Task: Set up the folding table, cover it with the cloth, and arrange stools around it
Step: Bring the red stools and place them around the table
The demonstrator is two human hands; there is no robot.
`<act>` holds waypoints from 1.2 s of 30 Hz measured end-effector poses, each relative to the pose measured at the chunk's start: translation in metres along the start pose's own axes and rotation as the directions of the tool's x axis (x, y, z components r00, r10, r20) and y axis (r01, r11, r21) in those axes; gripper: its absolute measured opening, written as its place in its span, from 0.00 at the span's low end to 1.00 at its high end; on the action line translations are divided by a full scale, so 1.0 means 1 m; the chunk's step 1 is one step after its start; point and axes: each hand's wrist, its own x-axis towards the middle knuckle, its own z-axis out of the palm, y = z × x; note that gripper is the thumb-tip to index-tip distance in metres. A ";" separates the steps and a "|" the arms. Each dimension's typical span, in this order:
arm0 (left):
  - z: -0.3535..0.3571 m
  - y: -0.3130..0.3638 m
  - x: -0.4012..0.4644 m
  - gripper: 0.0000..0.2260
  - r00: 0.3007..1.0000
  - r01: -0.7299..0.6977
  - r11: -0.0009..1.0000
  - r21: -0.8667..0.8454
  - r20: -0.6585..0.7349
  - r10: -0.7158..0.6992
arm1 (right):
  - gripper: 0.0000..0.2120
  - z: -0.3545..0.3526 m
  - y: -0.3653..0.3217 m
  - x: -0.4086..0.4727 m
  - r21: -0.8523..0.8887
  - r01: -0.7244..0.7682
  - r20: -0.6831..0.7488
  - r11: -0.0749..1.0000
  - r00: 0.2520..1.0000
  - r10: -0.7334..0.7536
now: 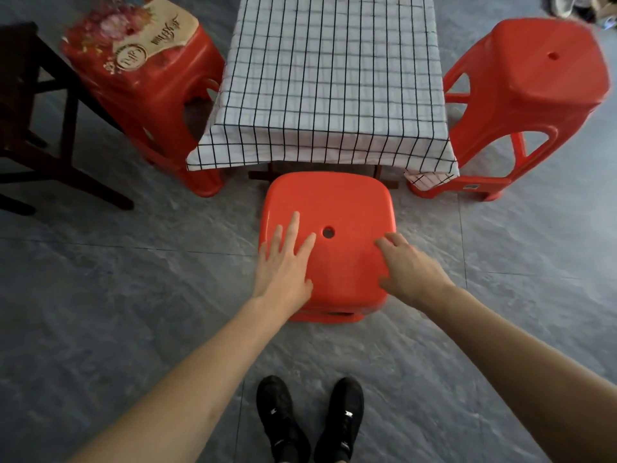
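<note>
The folding table stands ahead of me under a white cloth with a black grid (334,78) that hangs over its edges. A red plastic stool (337,202) sits at the table's near side, right in front of me. My left hand (283,262) lies flat on the left part of its seat with fingers spread. My right hand (410,269) rests on the seat's right part, fingers relaxed and slightly bent. Another red stool with a flowery label on its seat (140,61) stands at the table's left. A plain red stool (534,88) stands at the table's right.
A dark wooden frame (50,145) stands on the grey tiled floor at far left. My black shoes (310,419) are just behind the near stool. A corner of the cloth (430,178) drapes onto the right stool's foot.
</note>
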 end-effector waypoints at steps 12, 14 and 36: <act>-0.278 0.050 -0.113 0.32 0.962 0.030 0.990 -0.139 -0.264 -0.066 | 0.30 -0.273 -0.054 -0.165 0.039 0.182 -0.506 0.983 0.852 -0.137; -0.323 0.060 -0.133 0.34 0.935 0.029 0.993 -0.118 -0.348 -0.069 | 0.32 -0.309 -0.056 -0.192 0.023 0.174 -0.519 0.984 0.844 -0.137; -0.453 -0.003 -0.250 0.33 0.868 -0.093 0.992 0.088 -0.481 0.124 | 0.34 -0.375 -0.194 -0.314 -0.036 0.191 -0.466 0.981 0.865 -0.185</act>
